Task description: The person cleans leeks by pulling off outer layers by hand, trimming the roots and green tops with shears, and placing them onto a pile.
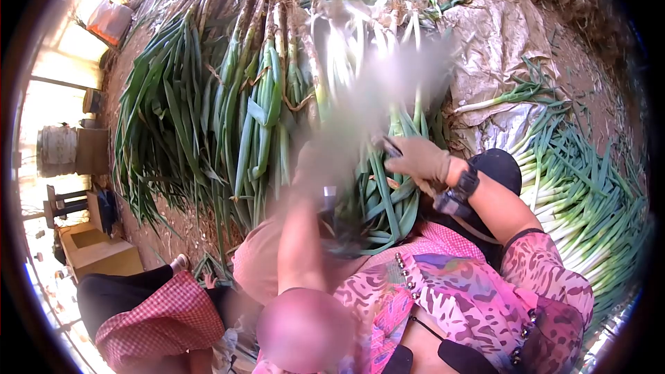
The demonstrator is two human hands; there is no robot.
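My right hand, in a light glove with a dark watch at the wrist, is closed round a dark handle above the green leaves. What the handle belongs to is hard to make out. To its left, my left hand is behind a large blurred smear, which hides its fingers and anything in them. Beneath and beyond both hands lie long leeks in bundles, with white stems and roots towards the top and leaves towards me.
More leeks are piled at the right, beside a crumpled sheet. Another person in a red checked garment is at the lower left. A cardboard box and a bucket stand along the left.
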